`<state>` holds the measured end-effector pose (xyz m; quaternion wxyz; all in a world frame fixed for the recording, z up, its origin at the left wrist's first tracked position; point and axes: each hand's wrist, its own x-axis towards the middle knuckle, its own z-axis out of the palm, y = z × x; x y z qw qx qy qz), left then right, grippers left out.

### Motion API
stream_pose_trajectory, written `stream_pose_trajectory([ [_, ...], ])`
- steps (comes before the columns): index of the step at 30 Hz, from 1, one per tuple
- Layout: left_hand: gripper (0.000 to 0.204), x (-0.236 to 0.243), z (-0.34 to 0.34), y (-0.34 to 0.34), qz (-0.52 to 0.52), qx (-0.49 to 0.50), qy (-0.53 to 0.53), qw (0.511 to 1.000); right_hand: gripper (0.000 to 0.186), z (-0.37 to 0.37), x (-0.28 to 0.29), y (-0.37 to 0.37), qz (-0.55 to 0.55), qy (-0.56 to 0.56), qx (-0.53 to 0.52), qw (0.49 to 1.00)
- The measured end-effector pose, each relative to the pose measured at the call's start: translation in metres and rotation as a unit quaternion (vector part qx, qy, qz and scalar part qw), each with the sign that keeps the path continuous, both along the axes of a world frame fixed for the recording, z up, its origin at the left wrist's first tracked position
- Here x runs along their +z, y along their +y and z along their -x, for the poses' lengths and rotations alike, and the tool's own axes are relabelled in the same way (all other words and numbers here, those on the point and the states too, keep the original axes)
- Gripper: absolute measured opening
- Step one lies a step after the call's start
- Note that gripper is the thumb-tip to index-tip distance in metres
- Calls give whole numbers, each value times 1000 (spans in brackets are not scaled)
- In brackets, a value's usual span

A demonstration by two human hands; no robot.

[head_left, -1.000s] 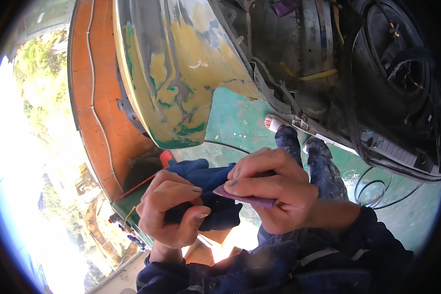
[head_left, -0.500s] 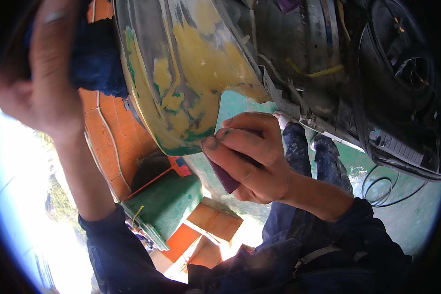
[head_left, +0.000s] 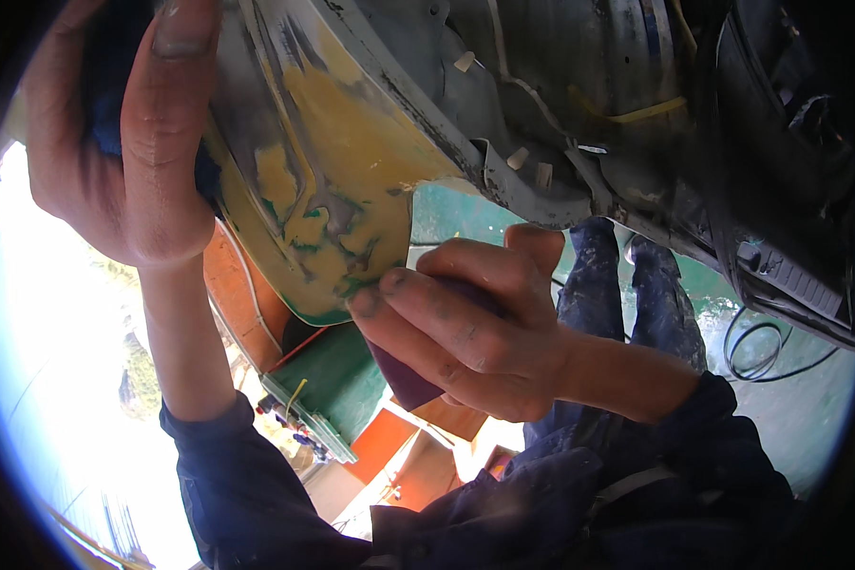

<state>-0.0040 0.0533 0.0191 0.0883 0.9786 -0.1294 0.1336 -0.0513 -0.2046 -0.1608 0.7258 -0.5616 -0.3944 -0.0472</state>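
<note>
My right hand (head_left: 480, 328) pinches a folded maroon sheet of sandpaper (head_left: 399, 372), fingertips against the rounded lower end of a car body panel (head_left: 351, 133). Yellow filler, grey metal and green patches show on the panel's surface. Large in the upper left is my left hand (head_left: 128, 161), its thumb stretched upward and apart from the fingers. Dark blue cloth (head_left: 206, 176) shows behind it along the panel's left edge; no grip on the cloth is visible. The fingertips partly run out of the picture.
The dark, bare car body (head_left: 579, 104) fills the upper right, with a metal edge and hanging cables. A black hose (head_left: 755, 366) lies coiled on the green floor. Orange boxes (head_left: 432, 465) stand below the panel, and bright light comes from the left.
The panel has shifted left and slightly down in view. My left hand has come right, over the blue cloth, and looks larger. My right hand stays on the panel's lower end with the sandpaper.
</note>
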Motion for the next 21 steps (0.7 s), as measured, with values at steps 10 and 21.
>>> stream_pose_trajectory([
  [10,37,-14,-6,2,81,-7,10,997,51,12,-1,1,28,27,-52,998],
  [21,39,-11,2,-3,-28,-10,-60,998,49,4,3,-4,30,11,-46,998],
])
